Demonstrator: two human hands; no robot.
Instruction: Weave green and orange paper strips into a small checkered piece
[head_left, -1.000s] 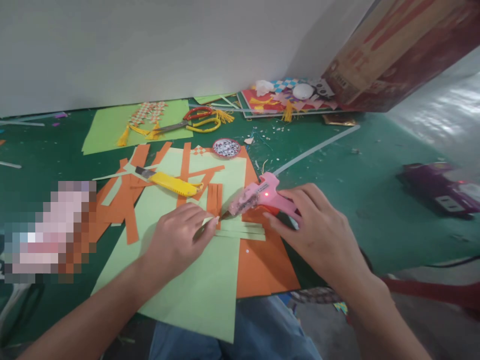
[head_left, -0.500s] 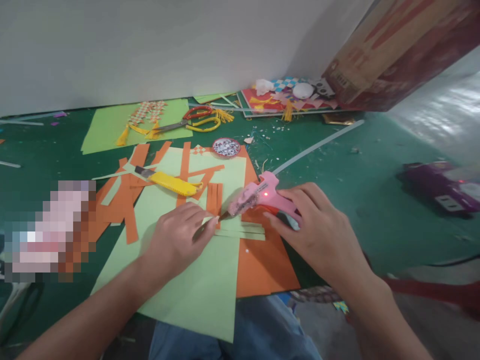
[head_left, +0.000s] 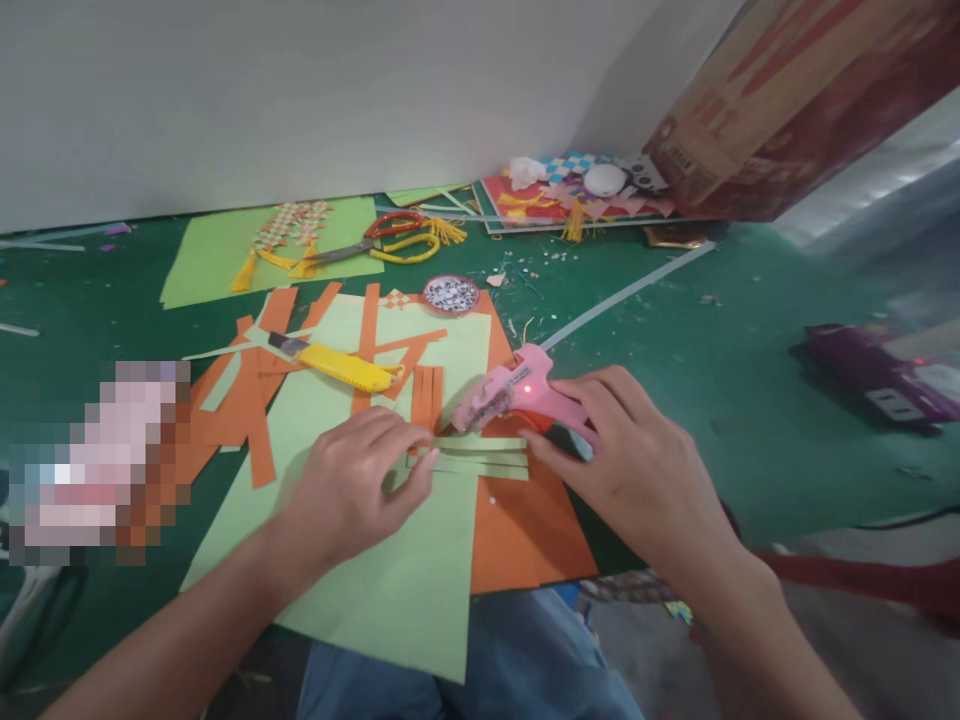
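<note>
My right hand grips a pink hot glue gun with a red light lit, its nozzle pointing left and down at thin light green paper strips. My left hand is closed on the left ends of those strips, fingers pinched together. The strips lie across a large light green sheet and an orange sheet on the green table. Short orange strips lie just behind the nozzle.
A yellow utility knife lies on orange strips at the left. Farther back are scissors, a woven paper piece on green paper, a round dish of googly eyes, craft pieces and a cardboard box. A purple object sits right.
The glue gun nozzle has lifted slightly off the strips and shifted back. My left fingers slid a little down along the strip ends.
</note>
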